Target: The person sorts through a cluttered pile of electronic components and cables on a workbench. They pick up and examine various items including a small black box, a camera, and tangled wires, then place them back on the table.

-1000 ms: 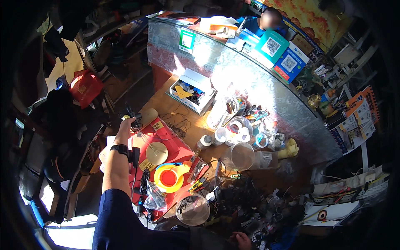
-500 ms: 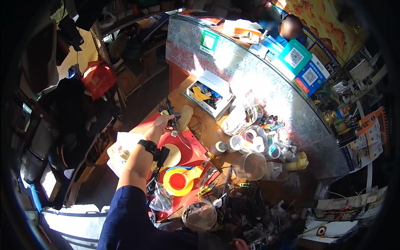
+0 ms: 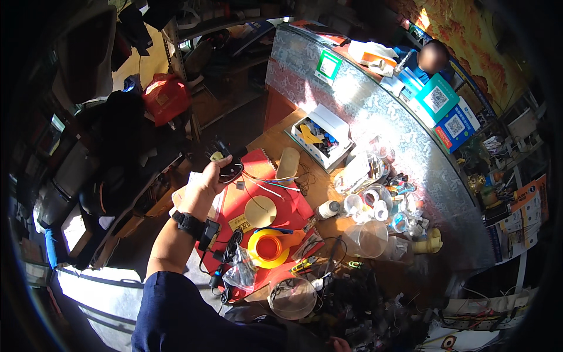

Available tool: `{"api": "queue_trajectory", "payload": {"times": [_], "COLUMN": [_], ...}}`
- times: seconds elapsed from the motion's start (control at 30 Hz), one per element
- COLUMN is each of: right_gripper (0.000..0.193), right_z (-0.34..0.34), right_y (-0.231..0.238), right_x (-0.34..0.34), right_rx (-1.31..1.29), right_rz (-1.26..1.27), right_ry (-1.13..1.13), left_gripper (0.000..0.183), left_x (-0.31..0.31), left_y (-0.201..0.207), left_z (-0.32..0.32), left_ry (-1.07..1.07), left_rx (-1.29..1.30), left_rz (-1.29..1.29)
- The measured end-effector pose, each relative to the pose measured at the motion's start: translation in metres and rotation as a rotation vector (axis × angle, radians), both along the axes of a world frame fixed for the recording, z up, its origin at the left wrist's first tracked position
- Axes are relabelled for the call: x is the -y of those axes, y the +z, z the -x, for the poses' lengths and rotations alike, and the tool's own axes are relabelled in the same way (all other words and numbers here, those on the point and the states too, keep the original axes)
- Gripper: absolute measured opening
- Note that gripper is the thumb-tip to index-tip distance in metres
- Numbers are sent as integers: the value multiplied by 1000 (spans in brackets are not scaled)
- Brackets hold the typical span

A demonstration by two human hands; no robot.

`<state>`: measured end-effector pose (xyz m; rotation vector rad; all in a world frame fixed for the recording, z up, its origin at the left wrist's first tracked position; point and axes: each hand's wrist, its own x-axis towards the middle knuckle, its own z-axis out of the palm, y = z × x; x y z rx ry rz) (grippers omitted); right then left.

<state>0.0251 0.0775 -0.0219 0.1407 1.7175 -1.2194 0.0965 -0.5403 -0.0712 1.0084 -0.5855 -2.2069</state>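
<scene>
My left hand (image 3: 202,188), with a black watch on the wrist, is closed round a dark bundle of black parts and cables (image 3: 233,170). Thin coloured wires trail from it to the right, and its exact kind I cannot make out. The hand is raised over the left edge of a red sheet (image 3: 255,161). Lying on that sheet are a round beige disc (image 3: 260,212), a yellow and orange tape spool (image 3: 269,247) and an oblong beige case (image 3: 287,163). Only a bit of my right hand (image 3: 338,344) shows at the lower edge, its fingers mostly hidden in shadow.
A white box (image 3: 329,141) of small parts stands farther back. Clear tubs (image 3: 366,239) and many small items crowd the table's right side. Dark clutter (image 3: 358,299) fills the near side. A curved counter (image 3: 375,108) bounds the far side, with a person (image 3: 433,61) behind it.
My left hand has lifted the black bundle and drawn it left, off the middle of the red sheet. The view has shifted, so the table sits farther right. My right hand stays low.
</scene>
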Motion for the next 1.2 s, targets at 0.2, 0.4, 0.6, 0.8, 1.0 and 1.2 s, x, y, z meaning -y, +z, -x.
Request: {"api": "queue_trajectory", "payload": {"times": [0.2, 0.4, 0.6, 0.8, 1.0, 1.2], "right_gripper": [28, 24, 19, 17, 16, 13], "right_z": [-3, 12, 19, 21, 21, -2], "right_y": [5, 12, 10, 1, -5, -5], "right_x": [-1, -17, -43, -48, -50, -43], "right_rx": [-133, -242, -319, -314, -414, -174], "right_rz": [4, 0, -35, 30, 70, 84], "right_ry": [48, 195, 306, 457, 670, 425], "left_gripper": [23, 25, 24, 23, 20, 24], "left_x": [-16, -66, -141, -231, -314, -383], "left_y": [60, 95, 81, 43, 14, -1], "left_z": [-61, -145, -210, -255, -281, -302], "left_ry": [83, 251, 480, 638, 690, 691], "left_rx": [-199, -147, -29, 32, 5, -156], "left_rz": [117, 225, 228, 26, -25, 53]}}
